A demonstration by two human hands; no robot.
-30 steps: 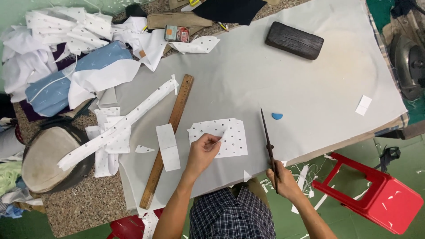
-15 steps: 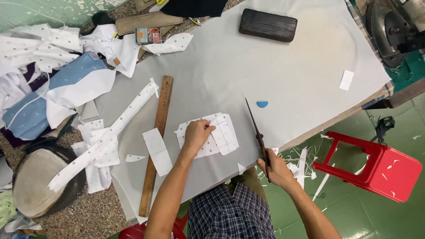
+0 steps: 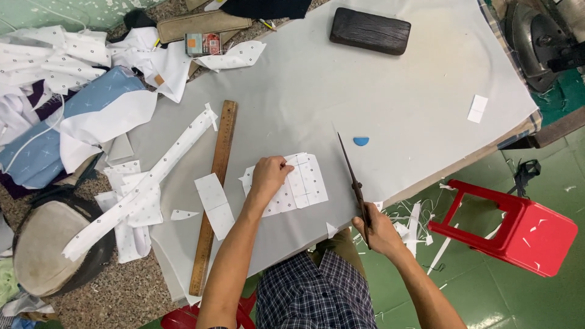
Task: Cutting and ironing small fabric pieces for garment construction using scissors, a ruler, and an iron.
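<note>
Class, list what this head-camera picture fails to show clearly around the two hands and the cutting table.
- Head view: part of the dotted fabric piece is hidden under the left hand.
- The scissors handles are covered by the right hand.
- The small box: its print is too small.
- The iron is cut off by the right edge.

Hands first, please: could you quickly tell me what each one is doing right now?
Left hand: fingers curled, pressing on the white dotted fabric piece.
Right hand: closed around the scissors, blades shut.
</note>
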